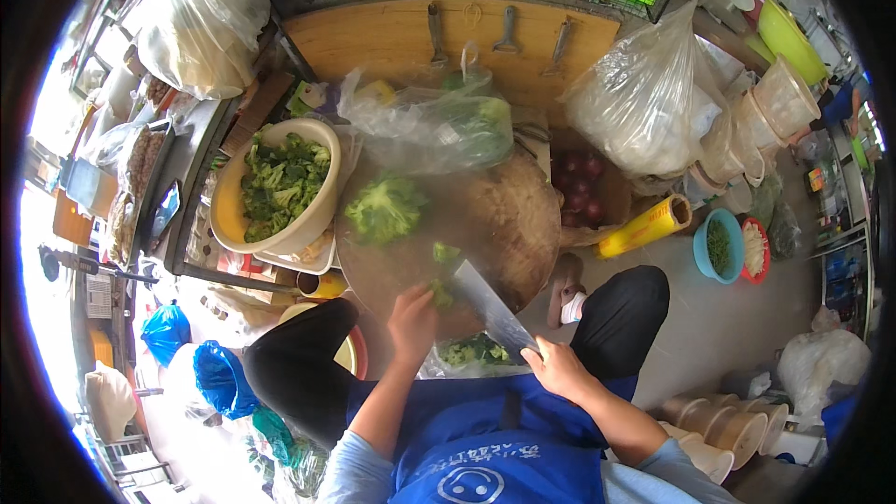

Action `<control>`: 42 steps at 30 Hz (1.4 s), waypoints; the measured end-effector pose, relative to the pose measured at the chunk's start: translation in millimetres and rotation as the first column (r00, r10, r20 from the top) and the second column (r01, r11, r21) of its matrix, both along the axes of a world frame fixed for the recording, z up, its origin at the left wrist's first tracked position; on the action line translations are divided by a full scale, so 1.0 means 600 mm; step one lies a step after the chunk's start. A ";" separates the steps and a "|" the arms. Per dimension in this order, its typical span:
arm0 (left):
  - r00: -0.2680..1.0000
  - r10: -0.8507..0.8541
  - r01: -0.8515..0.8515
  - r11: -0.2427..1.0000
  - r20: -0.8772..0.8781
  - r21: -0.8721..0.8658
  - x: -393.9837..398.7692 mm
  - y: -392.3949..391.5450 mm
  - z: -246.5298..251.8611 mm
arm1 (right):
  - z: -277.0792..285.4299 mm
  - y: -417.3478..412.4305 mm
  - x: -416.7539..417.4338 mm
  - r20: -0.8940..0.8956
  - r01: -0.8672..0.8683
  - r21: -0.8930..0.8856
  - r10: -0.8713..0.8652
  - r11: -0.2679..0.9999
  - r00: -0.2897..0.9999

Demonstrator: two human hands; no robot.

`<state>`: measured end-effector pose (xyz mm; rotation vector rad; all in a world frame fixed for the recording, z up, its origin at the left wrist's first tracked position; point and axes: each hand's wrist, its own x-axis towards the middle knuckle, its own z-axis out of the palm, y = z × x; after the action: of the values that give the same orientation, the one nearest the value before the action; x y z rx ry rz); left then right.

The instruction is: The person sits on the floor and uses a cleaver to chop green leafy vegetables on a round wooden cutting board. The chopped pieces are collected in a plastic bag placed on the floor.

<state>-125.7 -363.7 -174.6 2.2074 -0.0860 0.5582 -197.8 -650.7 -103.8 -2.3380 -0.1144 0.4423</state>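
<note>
My right hand [560,368] grips the handle of a cleaver [495,309], its broad blade angled up and left over a round wooden chopping block [521,224]. At the block's near edge, my left hand [411,325] has its fingertips on a small broccoli floret [441,294], left of the blade. Another cut floret [445,252] lies just beyond the blade's tip. Farther back on the block's left side rests a larger broccoli head [386,208]. Below the near edge, between my knees, broccoli pieces [476,350] lie in a clear plastic bag, partly hidden.
Left of the block stands a cream basin [338,178] of broccoli florets. A plastic bag of produce [448,129] covers the block's far edge. Red onions [579,185] and a yellow roll [640,227] are at the right. Peelers [507,31] hang on the wooden board behind.
</note>
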 end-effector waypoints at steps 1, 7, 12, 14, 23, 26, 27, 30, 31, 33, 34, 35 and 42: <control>1.000 0.006 -0.006 1.000 -0.024 0.014 0.007 -0.001 0.015 | 0.007 -0.002 -0.005 -0.012 0.002 -0.013 -0.002 1.000 1.000; 0.963 -0.008 0.008 1.000 -0.269 -0.001 0.035 0.000 0.037 | 0.064 -0.013 -0.019 0.059 -0.090 -0.173 0.102 0.981 0.993; 0.975 -0.025 0.033 0.999 -0.222 0.032 0.043 -0.008 0.019 | 0.078 -0.008 -0.004 0.087 -0.147 -0.200 0.167 0.969 0.982; 0.976 -0.023 0.026 1.000 -0.215 0.010 0.042 -0.013 0.018 | 0.092 -0.003 0.005 0.051 -0.163 -0.238 0.180 0.957 0.982; 0.980 0.028 -0.042 0.997 -0.197 -0.065 0.029 -0.013 -0.004 | 0.064 0.013 0.032 -0.070 -0.185 -0.201 0.174 0.962 0.982; 0.988 0.016 -0.022 0.999 -0.154 -0.041 0.007 -0.008 -0.016 | 0.041 0.003 0.033 -0.097 -0.140 -0.128 0.128 0.982 0.987; 0.993 -0.027 0.028 1.000 -0.118 0.008 0.006 -0.004 -0.014 | 0.018 -0.006 0.027 -0.086 -0.116 -0.081 0.109 0.990 0.990; 0.936 -0.116 0.137 0.990 -0.331 0.040 0.007 0.010 0.003 | 0.022 -0.010 0.027 -0.067 -0.032 -0.008 0.032 0.999 0.997; 0.939 -0.134 0.170 0.981 -0.317 0.090 0.013 0.005 0.022 | 0.028 -0.011 0.023 -0.070 0.003 0.002 -0.003 1.000 0.998; 0.941 -0.174 0.234 0.954 -0.292 0.188 0.048 -0.017 0.060 | 0.028 -0.024 0.027 -0.018 0.077 -0.025 -0.077 0.997 0.997; 0.856 -0.253 0.301 0.953 -0.451 0.036 0.066 -0.024 0.086 | 0.032 -0.031 0.040 0.039 0.098 -0.046 -0.096 0.994 0.995; 0.836 -0.250 0.358 0.923 -0.489 0.139 0.078 -0.034 0.085 | 0.033 -0.039 0.050 0.096 0.121 -0.065 -0.115 0.990 0.989; 0.798 -0.321 0.476 0.854 -0.509 0.208 0.158 -0.018 0.049 | -0.044 -0.067 0.098 0.175 0.131 -0.176 -0.100 0.976 0.979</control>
<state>-31.2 -374.6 -145.3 2.4831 -0.4202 -0.2493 -139.3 -690.7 -130.3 -2.5490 -0.0142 0.2078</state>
